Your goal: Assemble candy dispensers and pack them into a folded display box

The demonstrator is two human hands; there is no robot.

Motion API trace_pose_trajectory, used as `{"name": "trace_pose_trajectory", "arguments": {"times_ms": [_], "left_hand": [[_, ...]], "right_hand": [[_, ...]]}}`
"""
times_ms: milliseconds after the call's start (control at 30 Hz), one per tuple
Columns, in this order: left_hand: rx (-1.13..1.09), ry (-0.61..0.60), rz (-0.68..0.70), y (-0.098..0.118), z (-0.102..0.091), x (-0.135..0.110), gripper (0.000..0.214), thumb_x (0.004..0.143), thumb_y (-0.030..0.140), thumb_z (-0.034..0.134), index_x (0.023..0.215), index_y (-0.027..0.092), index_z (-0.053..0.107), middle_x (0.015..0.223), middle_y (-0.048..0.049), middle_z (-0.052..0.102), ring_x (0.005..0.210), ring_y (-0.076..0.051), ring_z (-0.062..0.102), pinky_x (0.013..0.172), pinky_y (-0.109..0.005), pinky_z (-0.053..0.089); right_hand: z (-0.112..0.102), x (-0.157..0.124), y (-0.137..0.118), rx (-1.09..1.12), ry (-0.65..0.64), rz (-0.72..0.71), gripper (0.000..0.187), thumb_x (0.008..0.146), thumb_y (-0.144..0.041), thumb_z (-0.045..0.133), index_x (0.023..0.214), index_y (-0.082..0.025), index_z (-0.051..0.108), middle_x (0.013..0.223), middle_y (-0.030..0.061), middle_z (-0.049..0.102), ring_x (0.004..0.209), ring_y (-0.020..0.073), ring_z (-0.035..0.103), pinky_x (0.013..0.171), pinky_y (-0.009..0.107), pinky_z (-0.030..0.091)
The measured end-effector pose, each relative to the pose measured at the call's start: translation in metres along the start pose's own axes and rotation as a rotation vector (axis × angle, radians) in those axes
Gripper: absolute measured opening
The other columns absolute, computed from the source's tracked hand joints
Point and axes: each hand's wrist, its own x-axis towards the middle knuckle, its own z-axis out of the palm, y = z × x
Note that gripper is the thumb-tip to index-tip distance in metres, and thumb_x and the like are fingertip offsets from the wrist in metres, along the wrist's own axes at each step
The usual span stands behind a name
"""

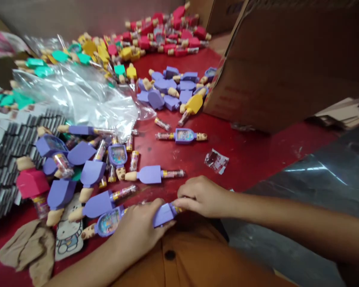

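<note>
Head view, near to far. An orange-brown garment (194,259) and both forearms were cut off by the frame. Just in front of the garment, above the near edge of the red worktop (245,153), the two hands shared one purple toy (164,215). The end of it under the left hand (137,223) was hidden, as was most of its tube at the right hand (202,197). The left fingers were curled closed around the body; the right fingers were bent inward, with thumb and forefinger closed on the yellow-banded tube end, their exact contact blurred.

A windowed purple toy (109,223) lay beside the left hand, partly covered by it. Farther left were a flat piece with a cartoon figure (67,239) and a crumpled brown cloth (30,247). Beyond these, a mixed heap of purple toys (82,153) overlapped, many half concealed, next to stacks of thin, dark-edged pieces (44,125), cropped at left.

Past the right hand lay a clear printed scrap (217,161). Behind, a glossy plastic bag (92,97) obscured part of the green and yellow toys (89,50). A cardboard box (287,63) bounded a second purple pile (167,85); red toys (170,34) lay farthest, blurred.
</note>
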Motion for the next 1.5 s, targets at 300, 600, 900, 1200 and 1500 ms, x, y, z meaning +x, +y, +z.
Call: {"name": "trace_pose_trajectory", "arguments": {"times_ms": [300,600,900,1200,1500], "left_hand": [[0.285,0.442,-0.369,-0.054,-0.069,0.019,0.041,0.079,0.049,0.050,0.107,0.019,0.054,0.093,-0.0109,0.066,0.087,-0.031,0.063,0.069,-0.037,0.047],[0.102,1.076,0.235,-0.051,-0.043,0.013,0.011,0.082,0.020,0.054,0.092,0.018,0.056,0.116,-0.0099,0.054,0.115,-0.023,0.048,0.094,-0.039,0.041],[0.375,1.170,0.431,-0.033,-0.031,0.029,0.044,0.072,0.021,0.068,0.111,0.018,0.048,0.133,-0.0153,0.036,0.132,-0.032,0.025,0.105,-0.054,0.024],[-0.701,0.630,-0.095,-0.019,-0.032,0.026,0.043,0.068,0.043,0.066,0.099,0.016,0.052,0.076,-0.0015,0.063,0.062,-0.014,0.059,0.058,-0.024,0.049],[-1.156,0.274,-0.126,-0.025,-0.031,-0.007,0.050,0.063,0.047,0.070,0.096,0.014,0.051,0.070,-0.0010,0.060,0.044,-0.007,0.050,0.040,-0.017,0.037]], "right_hand": [[-0.112,0.109,0.068,-0.388,0.592,0.290,0.016,0.083,-0.019,0.051,0.093,-0.011,0.061,0.094,0.0088,0.059,0.089,0.0160,0.053,0.081,0.024,0.040],[-0.124,0.185,0.100,-0.402,0.673,0.532,0.051,0.065,-0.025,0.068,0.111,-0.012,0.050,0.104,0.0176,0.057,0.098,0.0319,0.052,0.079,0.040,0.040],[-0.090,0.099,0.012,-0.050,0.377,0.190,0.042,0.065,-0.034,0.065,0.100,-0.015,0.050,0.094,0.0048,0.055,0.075,0.0145,0.052,0.064,0.023,0.041],[-0.079,0.136,0.037,-0.287,0.365,0.321,0.029,0.086,-0.040,0.046,0.096,-0.013,0.053,0.098,0.0104,0.053,0.090,0.0188,0.052,0.077,0.028,0.041],[-0.070,0.103,0.036,-0.268,0.298,0.052,0.022,0.084,-0.029,0.051,0.100,-0.016,0.049,0.088,0.0052,0.056,0.078,0.0149,0.051,0.071,0.025,0.040]]}}
